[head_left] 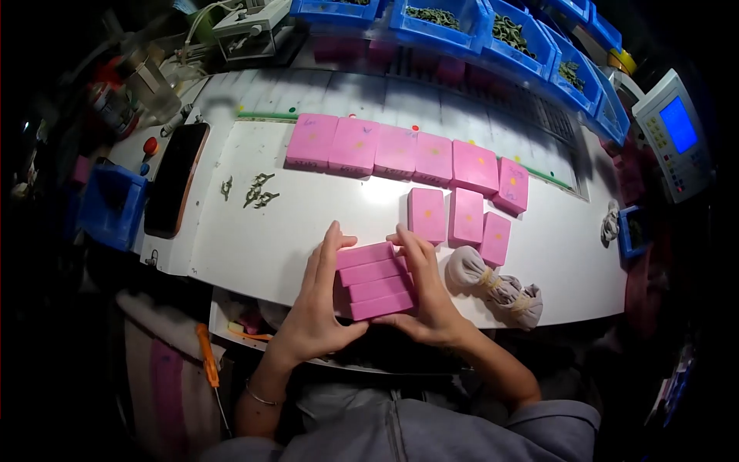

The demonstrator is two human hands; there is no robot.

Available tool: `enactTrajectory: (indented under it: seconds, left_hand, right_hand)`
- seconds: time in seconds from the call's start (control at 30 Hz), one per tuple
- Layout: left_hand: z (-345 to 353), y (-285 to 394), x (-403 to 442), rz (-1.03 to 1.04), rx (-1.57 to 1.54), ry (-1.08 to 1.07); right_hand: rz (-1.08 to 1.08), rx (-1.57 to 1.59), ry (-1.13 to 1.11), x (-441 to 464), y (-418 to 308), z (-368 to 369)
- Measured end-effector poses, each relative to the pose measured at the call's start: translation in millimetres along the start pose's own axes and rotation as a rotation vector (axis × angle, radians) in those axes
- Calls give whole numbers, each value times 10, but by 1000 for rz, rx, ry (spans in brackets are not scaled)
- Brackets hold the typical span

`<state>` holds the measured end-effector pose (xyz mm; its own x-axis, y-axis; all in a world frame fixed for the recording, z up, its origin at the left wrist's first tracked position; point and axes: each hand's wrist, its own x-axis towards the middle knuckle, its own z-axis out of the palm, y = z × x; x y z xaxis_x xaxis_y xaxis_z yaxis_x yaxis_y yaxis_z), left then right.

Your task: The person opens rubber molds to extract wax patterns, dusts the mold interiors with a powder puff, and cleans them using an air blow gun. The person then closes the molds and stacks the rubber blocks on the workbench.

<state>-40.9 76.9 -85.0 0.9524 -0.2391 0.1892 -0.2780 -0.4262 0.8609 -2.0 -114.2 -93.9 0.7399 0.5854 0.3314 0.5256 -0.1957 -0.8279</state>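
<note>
Between my two hands is a stack of several pink rubber moulds, block-shaped, their long edges facing me and slightly out of line. My left hand cups the stack's left side, its fingertips near the far corner and its thumb at the near edge. On the right side my right hand grips it, fingers over the far corner, thumb along the near edge. Beyond lies a row of pink moulds with handwriting and yellow marks. Three more moulds lie to the right, close to a knotted pale cloth bundle.
Small dark green pieces lie on the white worktop. A phone rests at the left. Blue bins with green pieces line the back. A device with a blue screen stands right. An orange-handled screwdriver is lower left.
</note>
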Motion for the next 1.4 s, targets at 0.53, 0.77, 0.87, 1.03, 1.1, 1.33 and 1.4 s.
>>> enactTrajectory:
  seconds: [0.53, 0.77, 0.87, 1.03, 1.1, 1.33, 1.4]
  left_hand:
    - [-32, -8, 25, -78, -4, -28]
    - [69, 29, 56, 8, 226, 0]
    - [91, 49, 70, 50, 229, 51]
    - [94, 77, 57, 75, 260, 84]
    - [102, 75, 44, 58, 261, 111]
    - [149, 75, 66, -24, -445, 86]
    - [109, 41, 96, 4, -439, 75]
  right_hand:
    - [41, 20, -135, 35, 60, -101]
    - [-39, -99, -212, 118, -151, -298]
    - [-153, -278, -159, 290, -202, -566]
    - [-112, -768, -167, 291, 136, -625]
    - [-25, -802, -191, 297, 81, -676]
    - [-54, -18, -312, 209, -272, -503]
    - [-36, -57, -312, 255, -366, -535]
